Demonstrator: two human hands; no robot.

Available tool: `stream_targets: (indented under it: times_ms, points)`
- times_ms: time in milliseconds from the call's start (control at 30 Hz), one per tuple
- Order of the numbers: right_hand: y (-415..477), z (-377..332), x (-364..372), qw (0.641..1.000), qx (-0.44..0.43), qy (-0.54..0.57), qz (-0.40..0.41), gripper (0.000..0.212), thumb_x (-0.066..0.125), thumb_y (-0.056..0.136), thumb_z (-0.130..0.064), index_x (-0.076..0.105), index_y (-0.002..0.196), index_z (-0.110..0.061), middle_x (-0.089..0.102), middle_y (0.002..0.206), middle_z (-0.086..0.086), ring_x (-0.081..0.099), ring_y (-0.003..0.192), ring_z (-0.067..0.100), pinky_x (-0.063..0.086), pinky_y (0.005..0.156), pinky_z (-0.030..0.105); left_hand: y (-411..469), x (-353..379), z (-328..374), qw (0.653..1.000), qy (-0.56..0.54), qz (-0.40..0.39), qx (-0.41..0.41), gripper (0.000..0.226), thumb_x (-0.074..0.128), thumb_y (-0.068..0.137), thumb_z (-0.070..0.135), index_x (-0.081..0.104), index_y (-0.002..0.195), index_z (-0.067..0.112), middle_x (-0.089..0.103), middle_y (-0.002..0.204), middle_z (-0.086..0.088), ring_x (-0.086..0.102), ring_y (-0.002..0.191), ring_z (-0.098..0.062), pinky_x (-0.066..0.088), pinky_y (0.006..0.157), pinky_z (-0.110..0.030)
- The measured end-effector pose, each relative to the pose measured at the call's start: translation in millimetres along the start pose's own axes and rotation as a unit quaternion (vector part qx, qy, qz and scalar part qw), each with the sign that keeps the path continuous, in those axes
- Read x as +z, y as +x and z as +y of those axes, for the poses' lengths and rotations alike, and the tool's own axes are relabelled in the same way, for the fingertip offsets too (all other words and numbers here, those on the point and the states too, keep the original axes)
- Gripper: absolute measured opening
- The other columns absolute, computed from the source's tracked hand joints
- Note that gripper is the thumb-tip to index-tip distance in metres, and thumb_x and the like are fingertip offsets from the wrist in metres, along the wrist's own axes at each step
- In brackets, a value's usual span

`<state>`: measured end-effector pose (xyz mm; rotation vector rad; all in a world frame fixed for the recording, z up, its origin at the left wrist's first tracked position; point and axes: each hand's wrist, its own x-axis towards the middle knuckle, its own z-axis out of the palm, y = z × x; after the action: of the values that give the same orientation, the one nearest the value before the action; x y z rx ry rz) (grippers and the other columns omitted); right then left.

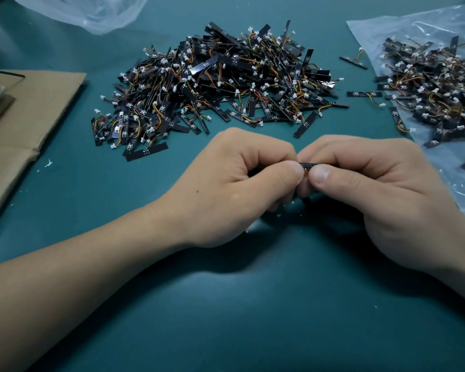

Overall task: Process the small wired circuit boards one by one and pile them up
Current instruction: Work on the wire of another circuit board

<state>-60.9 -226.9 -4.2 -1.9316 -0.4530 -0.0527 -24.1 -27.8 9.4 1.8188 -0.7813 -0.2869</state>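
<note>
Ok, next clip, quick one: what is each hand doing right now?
Left hand: closed, pinching one end of a small circuit board.
Right hand: closed, pinching the other end of the same board.

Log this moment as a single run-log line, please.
left hand: pinches board | right hand: pinches same board | big pile: centre | second pile: on plastic bag

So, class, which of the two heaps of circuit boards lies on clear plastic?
The right-edge heap; it rests on a clear bag, while the central heap sits on the green mat.
</note>
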Motion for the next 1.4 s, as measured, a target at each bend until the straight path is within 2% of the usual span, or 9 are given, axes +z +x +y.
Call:
stream_targets:
  times_ms: [233, 333, 533, 667, 900, 1000, 1133, 1233, 1400]
  points:
    - [-1.7, 0.8, 0.0, 1.0, 0.008, 0.013, 0.002, 0.026, 0.056, 0.096, -0.034, 0.074, 0.087, -0.018, 0.069, 0.086, 0.013, 0.061, 0.078, 0.044, 0.048, 0.07, 0.059, -0.3, -1.0, -0.5, 1.0, -0.012, 0.01, 0.01, 0.036, 0.054, 0.094, 0.007, 0.06, 0.062, 0.023, 0.056, 0.055, -0.002, 0.051, 0.054, -0.015, 0.039, 0.056, -0.022]
    - [-1.0, -0.2, 0.1, 1.0, 0.0, -0.004, -0.001, 0.026, 0.055, 0.097, -0.033, 0.075, 0.09, -0.018, 0.071, 0.089, 0.01, 0.064, 0.083, 0.039, 0.048, 0.075, 0.058, -0.6, -1.7, -1.1, 1.0, -0.006, 0.023, 0.017, 0.034, 0.055, 0.092, 0.006, 0.059, 0.06, 0.015, 0.055, 0.053, -0.006, 0.049, 0.052, -0.021, 0.038, 0.053, -0.025]
    - [-2.1, 0.2, -0.3, 1.0, -0.005, -0.003, -0.007, 0.024, 0.056, 0.096, -0.031, 0.074, 0.089, -0.017, 0.072, 0.089, 0.009, 0.065, 0.084, 0.037, 0.049, 0.075, 0.055, -1.1, -2.3, 0.4, 1.0, -0.006, 0.011, 0.019, 0.034, 0.055, 0.09, 0.004, 0.06, 0.057, 0.012, 0.055, 0.051, -0.002, 0.049, 0.051, -0.017, 0.038, 0.052, -0.024]
    - [-2.0, 0.6, -0.8, 1.0, -0.016, -0.008, -0.008, 0.023, 0.056, 0.096, -0.028, 0.075, 0.087, -0.018, 0.073, 0.093, 0.005, 0.068, 0.09, 0.031, 0.051, 0.079, 0.051, -0.3, -2.2, 0.8, 1.0, -0.003, 0.011, 0.022, 0.038, 0.056, 0.089, 0.003, 0.059, 0.058, 0.024, 0.054, 0.05, -0.003, 0.046, 0.049, -0.014, 0.036, 0.051, -0.022]
    - [-2.5, 1.1, -2.1, 1.0, -0.016, -0.006, -0.02, 0.024, 0.056, 0.098, -0.028, 0.077, 0.091, -0.016, 0.073, 0.095, 0.005, 0.069, 0.089, 0.03, 0.051, 0.078, 0.049, -1.2, -2.1, 0.8, 1.0, -0.008, -0.004, 0.012, 0.038, 0.054, 0.087, 0.002, 0.056, 0.055, 0.021, 0.053, 0.05, -0.003, 0.044, 0.049, -0.008, 0.036, 0.051, -0.02]
    - [-2.2, 0.3, -1.1, 1.0, -0.013, -0.008, -0.026, 0.026, 0.056, 0.098, -0.028, 0.077, 0.092, -0.015, 0.073, 0.095, 0.007, 0.069, 0.09, 0.03, 0.051, 0.078, 0.049, -0.7, -2.3, 0.7, 1.0, -0.003, 0.003, 0.018, 0.042, 0.054, 0.087, 0.002, 0.054, 0.055, 0.029, 0.049, 0.049, 0.0, 0.042, 0.049, -0.005, 0.034, 0.051, -0.019]
    - [-1.1, -1.9, -2.0, 0.999, -0.011, 0.009, -0.03, 0.034, 0.048, 0.099, -0.033, 0.071, 0.081, -0.016, 0.068, 0.082, 0.006, 0.064, 0.079, 0.029, 0.046, 0.073, 0.042, -0.4, -3.0, -1.1, 1.0, -0.018, -0.002, 0.018, 0.038, 0.052, 0.087, 0.002, 0.048, 0.052, 0.017, 0.047, 0.048, -0.005, 0.041, 0.048, -0.012, 0.034, 0.05, -0.025]
    - [-1.5, -3.0, -3.6, 0.999, -0.002, 0.017, -0.04, 0.035, 0.048, 0.098, -0.037, 0.058, 0.067, -0.022, 0.053, 0.066, 0.011, 0.048, 0.064, 0.033, 0.037, 0.062, 0.045, 0.3, -4.6, -3.5, 0.999, -0.024, -0.014, 0.017, 0.036, 0.051, 0.085, 0.001, 0.046, 0.051, 0.012, 0.044, 0.046, -0.006, 0.039, 0.047, -0.015, 0.031, 0.05, -0.027]
    - [-5.5, -5.8, -3.0, 0.995, -0.007, 0.003, -0.095, 0.033, 0.048, 0.096, -0.034, 0.046, 0.065, -0.022, 0.041, 0.057, 0.006, 0.038, 0.055, 0.025, 0.033, 0.053, 0.036, -1.1, -4.3, -6.4, 0.998, -0.031, -0.015, 0.052, 0.029, 0.05, 0.086, 0.021, 0.054, 0.059, 0.015, 0.05, 0.052, 0.003, 0.043, 0.05, -0.009, 0.034, 0.054, -0.022]
